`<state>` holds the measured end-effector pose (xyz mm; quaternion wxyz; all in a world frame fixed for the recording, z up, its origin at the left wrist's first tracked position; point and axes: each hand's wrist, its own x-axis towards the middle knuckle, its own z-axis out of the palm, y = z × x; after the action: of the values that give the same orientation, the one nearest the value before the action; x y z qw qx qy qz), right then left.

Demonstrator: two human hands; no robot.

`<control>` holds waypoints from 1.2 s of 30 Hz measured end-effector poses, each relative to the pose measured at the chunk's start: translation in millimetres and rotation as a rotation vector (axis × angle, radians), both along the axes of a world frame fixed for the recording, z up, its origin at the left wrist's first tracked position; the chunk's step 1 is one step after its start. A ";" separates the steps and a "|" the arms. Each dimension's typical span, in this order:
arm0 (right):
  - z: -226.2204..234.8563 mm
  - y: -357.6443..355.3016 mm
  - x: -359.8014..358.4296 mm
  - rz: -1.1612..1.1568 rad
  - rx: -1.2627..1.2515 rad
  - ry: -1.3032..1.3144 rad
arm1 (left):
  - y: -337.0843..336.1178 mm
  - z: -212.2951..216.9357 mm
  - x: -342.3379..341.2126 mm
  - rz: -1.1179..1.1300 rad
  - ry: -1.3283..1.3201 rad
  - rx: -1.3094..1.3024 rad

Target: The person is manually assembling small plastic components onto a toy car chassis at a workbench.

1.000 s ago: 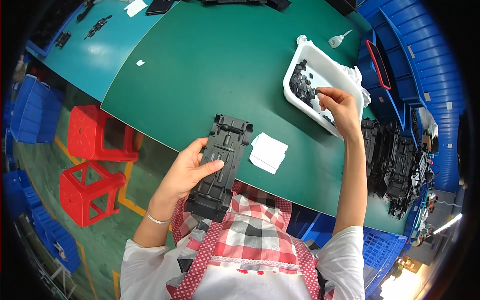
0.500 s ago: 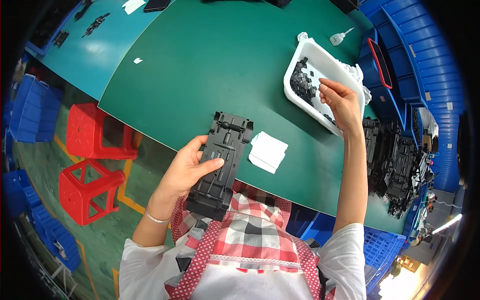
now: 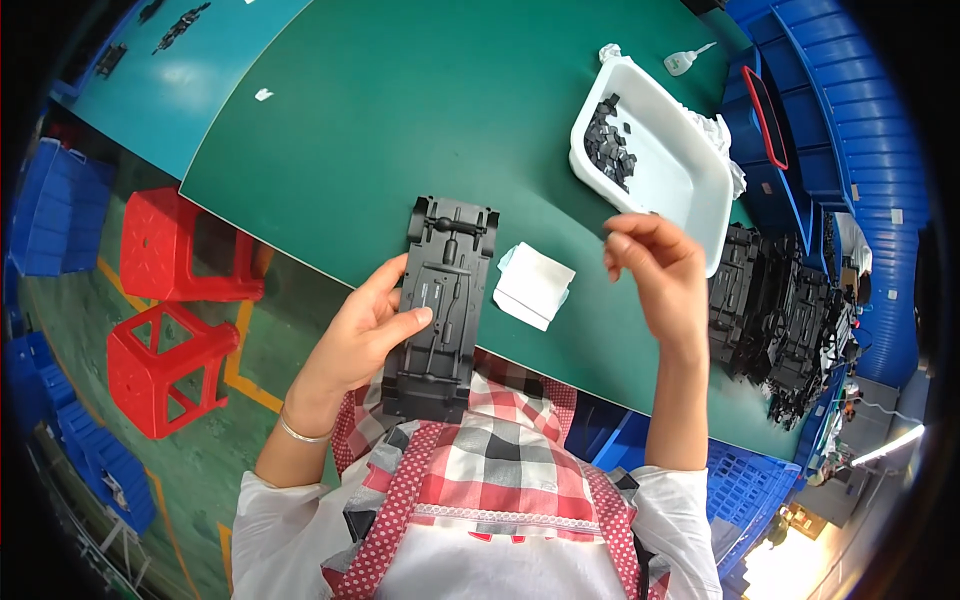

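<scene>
Nearest, below the grip, a checked apron (image 3: pixel 500 450) is worn. By the left hand (image 3: pixel 360 335), a long black chassis plate (image 3: pixel 447 290) is held at its left side: the thumb is laid on its face, the other fingers are mostly hidden behind it, and so the plate is pinched between them. Its lower end is placed before the apron, while its upper end is pointed away, above the grip. To the right of this grip, the right hand (image 3: pixel 662 275) is raised in the air, with the fingers bent and the thumb brought near to the forefinger; whether some small piece is pinched there cannot be told. Between both hands, white sheets (image 3: pixel 536 287) are laid on the green table (image 3: pixel 380 120). To the right of the right hand, more black plates (image 3: pixel 795 320) are piled. Just beyond this hand, a white tub (image 3: pixel 675 150) is placed, and small black pieces (image 3: pixel 610 145) are heaped in its left part. Well apart, to the left of the left grip, two red stools (image 3: pixel 165 260) are seen. Farthest, past the tub, a small bottle (image 3: pixel 682 63) with thin nozzle is set.
</scene>
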<state>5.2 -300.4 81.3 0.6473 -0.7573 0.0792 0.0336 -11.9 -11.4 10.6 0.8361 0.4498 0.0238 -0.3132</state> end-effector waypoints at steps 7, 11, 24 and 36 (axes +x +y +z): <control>-18.7 35.2 -28.0 0.131 -0.546 -0.144 | 0.4 -1.6 0.2 0.000 -0.008 -0.011; -23.8 38.7 -30.3 0.207 -0.648 -0.177 | -0.6 -0.6 -0.1 0.021 -0.026 0.028; -30.1 42.6 -31.2 0.230 -0.721 -0.183 | 0.3 -6.1 0.7 0.013 -0.042 0.021; -24.9 43.5 -29.5 0.260 -0.754 -0.156 | -1.7 -5.5 2.4 -0.004 -0.059 0.032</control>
<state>-24.2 -256.9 56.3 0.3186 -0.9456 -0.0599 0.0263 -9.5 -13.1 5.2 0.8285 0.4723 0.0032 -0.3008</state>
